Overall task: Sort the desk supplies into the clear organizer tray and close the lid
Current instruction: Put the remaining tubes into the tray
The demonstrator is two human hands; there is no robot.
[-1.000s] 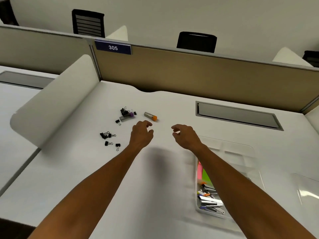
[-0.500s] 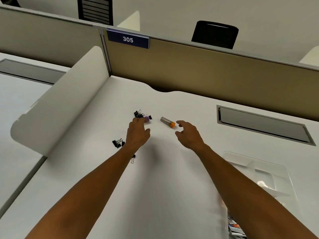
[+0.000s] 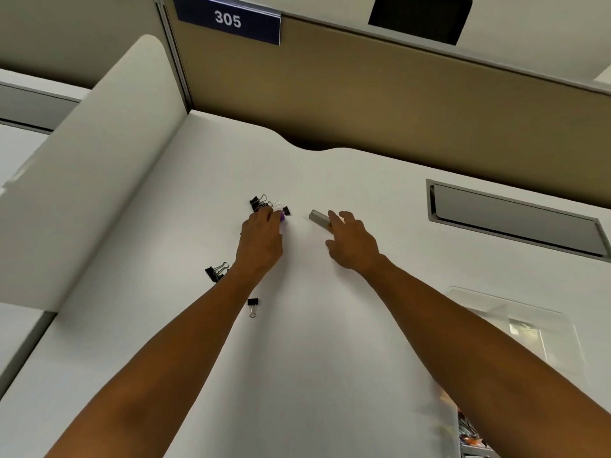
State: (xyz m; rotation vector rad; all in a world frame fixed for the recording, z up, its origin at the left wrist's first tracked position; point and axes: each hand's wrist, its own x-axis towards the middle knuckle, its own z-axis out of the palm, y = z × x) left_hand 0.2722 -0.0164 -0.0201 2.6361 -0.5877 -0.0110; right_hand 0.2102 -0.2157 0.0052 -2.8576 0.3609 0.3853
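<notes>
Nearest, lower right: clear tray (image 3: 515, 328), lid up, now sliding out past the frame edge as my view tips toward the far items; supplies already in it (image 3: 471, 438) show only at the corner, blurred.
Mid surface (image 3: 330, 358): single binder clip (image 3: 253, 304), untouched; pair of binder clips (image 3: 216, 272) just beside my left forearm, also where they were.
Farther: my left hand (image 3: 261, 241) has closed the gap and now curls onto the purple-capped tube (image 3: 282, 217) among the far cluster of clips (image 3: 264, 203); whether it grips yet, I cannot tell.
My right hand (image 3: 352, 241) has arrived at the grey tube (image 3: 319, 217), fingers spread, touching but not clasping.
Judgement: both pickups imminent; clips remain for afterward.
</notes>
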